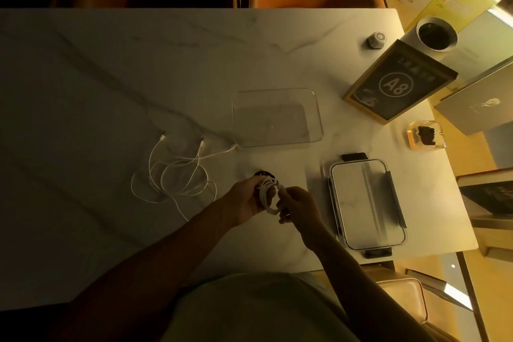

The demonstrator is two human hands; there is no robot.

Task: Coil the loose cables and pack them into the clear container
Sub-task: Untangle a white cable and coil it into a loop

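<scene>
Left hand [245, 201] closed around one small coil of white cable [268, 194], held just above the marble table [111, 78]. Right hand [295, 204] pinches the same coil from its right side, fingers closed on the strands. Coil sits between my two hands, touching both. One dark round object [263, 174] lies on the table just beyond the left hand, partly hidden; cannot tell what it is.

Count: one coil in hand; one loose tangle of white cable [177, 175] on the table to the left of my left hand, three connector ends visible. One clear container [277, 118], open, beyond my hands, one loose connector touching its near-left corner. One clear lid [366, 204] with dark clips, to the right of my right hand, apart from it.
</scene>
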